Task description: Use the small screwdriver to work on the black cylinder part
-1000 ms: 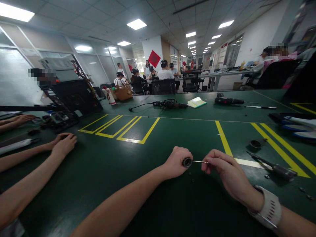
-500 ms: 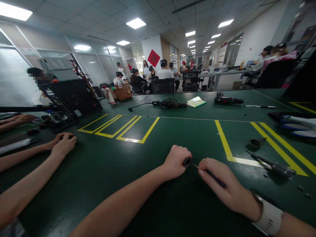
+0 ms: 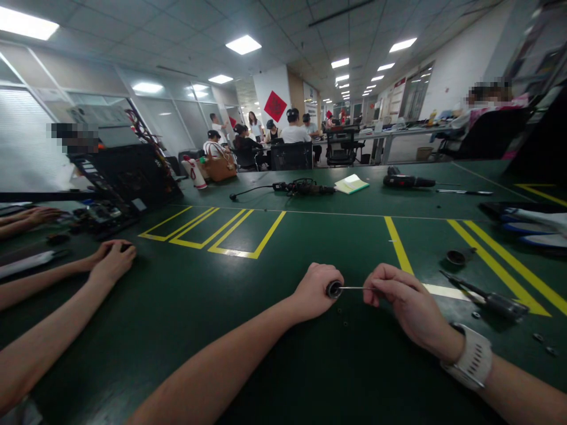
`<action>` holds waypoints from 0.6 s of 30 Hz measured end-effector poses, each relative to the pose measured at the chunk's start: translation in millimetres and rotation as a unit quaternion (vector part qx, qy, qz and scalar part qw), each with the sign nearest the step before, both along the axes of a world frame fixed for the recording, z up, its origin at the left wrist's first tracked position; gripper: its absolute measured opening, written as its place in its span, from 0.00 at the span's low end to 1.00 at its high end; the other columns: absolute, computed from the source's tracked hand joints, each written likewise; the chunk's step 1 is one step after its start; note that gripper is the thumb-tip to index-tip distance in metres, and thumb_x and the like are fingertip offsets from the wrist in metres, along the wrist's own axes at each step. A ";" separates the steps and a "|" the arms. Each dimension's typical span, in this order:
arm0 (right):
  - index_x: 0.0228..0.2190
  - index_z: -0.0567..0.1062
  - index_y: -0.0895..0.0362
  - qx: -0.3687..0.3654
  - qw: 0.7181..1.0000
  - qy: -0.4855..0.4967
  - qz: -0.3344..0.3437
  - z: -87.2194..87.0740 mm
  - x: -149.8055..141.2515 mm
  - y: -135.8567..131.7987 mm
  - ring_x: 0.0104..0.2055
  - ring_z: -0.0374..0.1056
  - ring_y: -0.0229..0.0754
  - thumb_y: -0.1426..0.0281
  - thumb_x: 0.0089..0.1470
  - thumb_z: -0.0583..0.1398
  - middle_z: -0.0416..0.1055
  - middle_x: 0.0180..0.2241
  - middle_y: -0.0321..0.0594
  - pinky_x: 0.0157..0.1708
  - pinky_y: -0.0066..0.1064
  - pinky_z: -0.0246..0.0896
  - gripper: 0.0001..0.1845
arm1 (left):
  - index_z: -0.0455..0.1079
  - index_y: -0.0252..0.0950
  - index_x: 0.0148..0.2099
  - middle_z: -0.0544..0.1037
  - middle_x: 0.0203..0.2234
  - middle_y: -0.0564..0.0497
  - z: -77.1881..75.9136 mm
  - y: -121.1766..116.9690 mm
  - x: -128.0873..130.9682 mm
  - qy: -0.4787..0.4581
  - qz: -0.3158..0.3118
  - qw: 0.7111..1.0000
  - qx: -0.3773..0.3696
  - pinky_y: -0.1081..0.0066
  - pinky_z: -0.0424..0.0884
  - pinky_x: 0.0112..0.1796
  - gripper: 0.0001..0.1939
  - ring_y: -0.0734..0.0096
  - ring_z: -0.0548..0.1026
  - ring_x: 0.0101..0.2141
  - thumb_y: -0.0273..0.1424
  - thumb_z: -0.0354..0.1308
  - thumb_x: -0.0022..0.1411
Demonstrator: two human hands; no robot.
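My left hand (image 3: pixel 315 292) is closed around a dark cylindrical part (image 3: pixel 333 289), its round hollow end facing right. From the right, my right hand (image 3: pixel 401 298) pinches a thin screwdriver (image 3: pixel 353 288) whose metal shaft reaches level to that opening. The handle is hidden by my fingers, and I cannot tell how deep the tip sits. Below the part lie two tiny dark pieces, one a small ring (image 3: pixel 345 323). Off to the right are a dark cup-like part (image 3: pixel 456 257), a black motor-like piece with a long pointed shaft (image 3: pixel 505 306), and several small rings (image 3: pixel 476 315).
Yellow tape (image 3: pixel 234 254) marks the green table (image 3: pixel 248 378). A co-worker's hands (image 3: pixel 113 260) rest at the left, near a black machine frame (image 3: pixel 128 171). Farther back lie a cabled tool (image 3: pixel 303 187), a notepad (image 3: pixel 352 183), a power tool (image 3: pixel 407 180) and blue-edged tools (image 3: pixel 527 227).
My right hand has turned and risen slightly, bringing the screwdriver from a slant to level, with its shaft now at the part's opening. My left hand stays nearly in place.
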State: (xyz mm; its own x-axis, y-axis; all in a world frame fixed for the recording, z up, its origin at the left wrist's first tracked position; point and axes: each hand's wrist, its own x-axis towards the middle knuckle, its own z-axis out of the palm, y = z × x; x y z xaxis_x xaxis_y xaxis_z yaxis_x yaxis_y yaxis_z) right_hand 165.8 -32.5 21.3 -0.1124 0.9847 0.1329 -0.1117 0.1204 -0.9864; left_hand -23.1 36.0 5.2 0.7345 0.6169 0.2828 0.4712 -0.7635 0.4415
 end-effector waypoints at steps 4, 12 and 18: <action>0.24 0.72 0.57 0.015 1.000 -0.017 0.019 -2.0 -0.2 -1.5 0.28 0.65 0.40 0.69 0.53 0.57 0.71 0.25 0.37 0.30 0.32 0.59 0.08 | 0.65 0.35 0.31 0.71 0.27 0.54 0.1 0.2 -0.6 -0.003 0.000 1.000 0.003 0.70 0.60 0.37 0.02 0.72 0.70 0.32 0.25 0.56 0.56; 0.24 0.73 0.57 0.012 0.999 -0.017 0.033 -3.8 3.2 1.2 0.28 0.65 0.40 0.70 0.53 0.56 0.70 0.24 0.37 0.29 0.33 0.59 0.09 | 0.66 0.35 0.31 0.71 0.27 0.53 7.1 -4.3 0.8 0.045 -0.009 0.999 0.030 0.69 0.59 0.37 0.03 0.70 0.69 0.32 0.23 0.55 0.53; 0.21 0.71 0.57 0.001 1.000 -0.012 0.022 0.8 3.0 1.1 0.24 0.63 0.39 0.70 0.50 0.56 0.68 0.20 0.36 0.25 0.32 0.57 0.09 | 0.66 0.35 0.31 0.71 0.28 0.53 11.1 -8.3 1.2 0.076 0.014 0.996 0.054 0.69 0.58 0.37 0.03 0.70 0.68 0.32 0.23 0.54 0.56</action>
State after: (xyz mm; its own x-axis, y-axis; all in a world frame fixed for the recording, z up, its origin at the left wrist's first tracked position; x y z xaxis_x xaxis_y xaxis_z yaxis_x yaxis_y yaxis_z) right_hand 168.8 -31.5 22.2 -0.1585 0.9785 0.1319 -0.0926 0.1183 -0.9887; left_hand -21.9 27.6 16.2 0.7570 0.6093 0.2361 0.5475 -0.7887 0.2798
